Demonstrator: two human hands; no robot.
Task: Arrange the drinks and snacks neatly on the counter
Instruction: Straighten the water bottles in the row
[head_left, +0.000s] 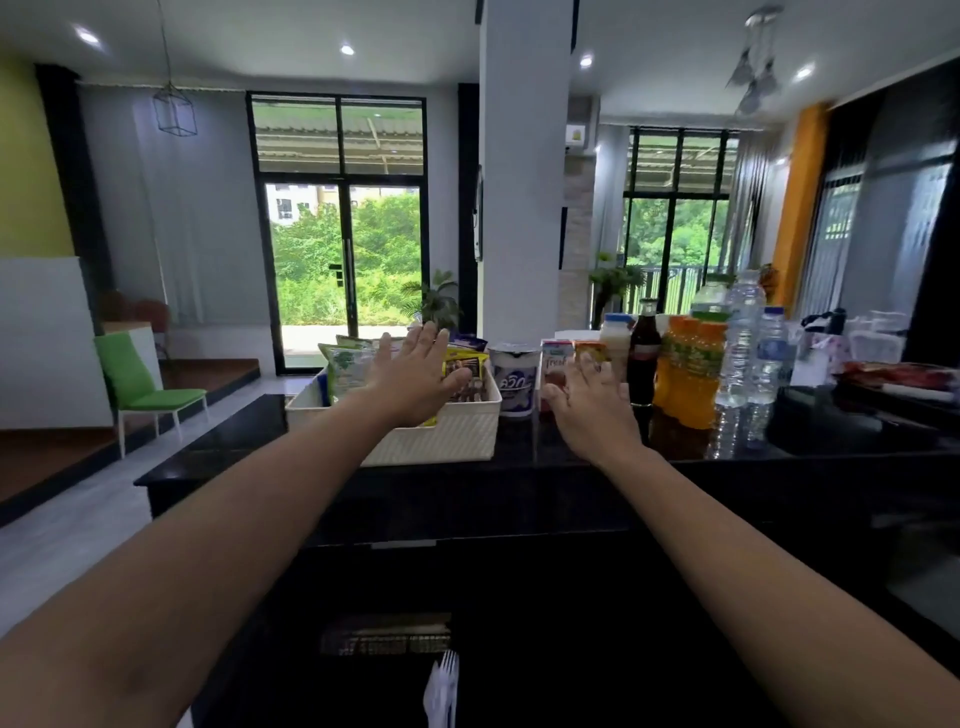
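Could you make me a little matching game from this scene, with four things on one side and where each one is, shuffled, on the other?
Things:
1. white basket
2. cola bottle
3. green chair
4. white cup

Places:
A. on the floor, left of the counter
B. just right of the basket
C. by the left hand, with snack packets in it
D. beside the orange bottles

Pairs: 1-C, 2-D, 3-A, 4-B.

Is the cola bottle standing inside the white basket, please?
No, the cola bottle stands on the counter, right of the white basket.
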